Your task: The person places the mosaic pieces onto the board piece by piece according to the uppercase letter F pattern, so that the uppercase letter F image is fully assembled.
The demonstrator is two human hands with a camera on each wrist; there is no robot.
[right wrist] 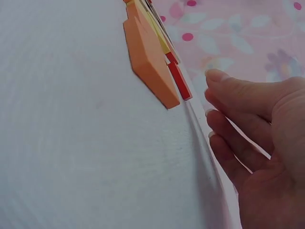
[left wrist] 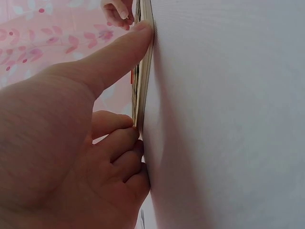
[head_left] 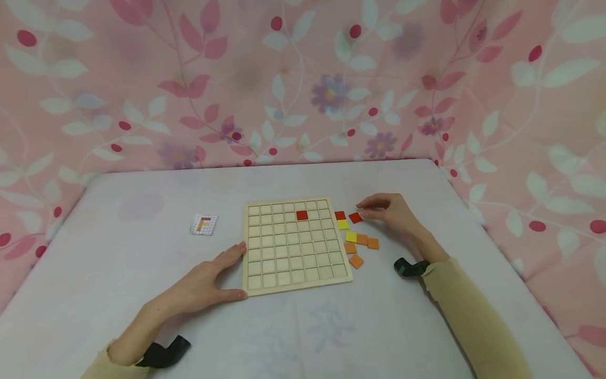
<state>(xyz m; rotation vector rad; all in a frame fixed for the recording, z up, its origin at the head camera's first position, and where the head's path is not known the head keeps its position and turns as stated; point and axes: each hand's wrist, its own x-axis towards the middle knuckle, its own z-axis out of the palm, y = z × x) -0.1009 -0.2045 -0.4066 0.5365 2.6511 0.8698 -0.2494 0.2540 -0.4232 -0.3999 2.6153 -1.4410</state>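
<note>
A wooden grid board point(head_left: 295, 247) lies at the middle of the table with one red tile point(head_left: 302, 215) in an upper cell. My left hand point(head_left: 196, 284) touches the board's left edge, thumb at the near corner and fingers higher up; the left wrist view shows the thumb point(left wrist: 119, 55) against the board's side point(left wrist: 143, 76). My right hand point(head_left: 390, 213) is just right of a loose red tile point(head_left: 355, 217), fingertips close to it. In the right wrist view that hand point(right wrist: 252, 124) holds nothing, its fingers slightly bent beside the red tile point(right wrist: 180, 82).
Right of the board lie another red tile point(head_left: 340, 215), yellow tiles point(head_left: 351, 237) and several orange tiles point(head_left: 373, 243). A small card with a coloured grid pattern point(head_left: 204, 225) lies left of the board. Floral cloth point(head_left: 284, 79) hangs behind the table.
</note>
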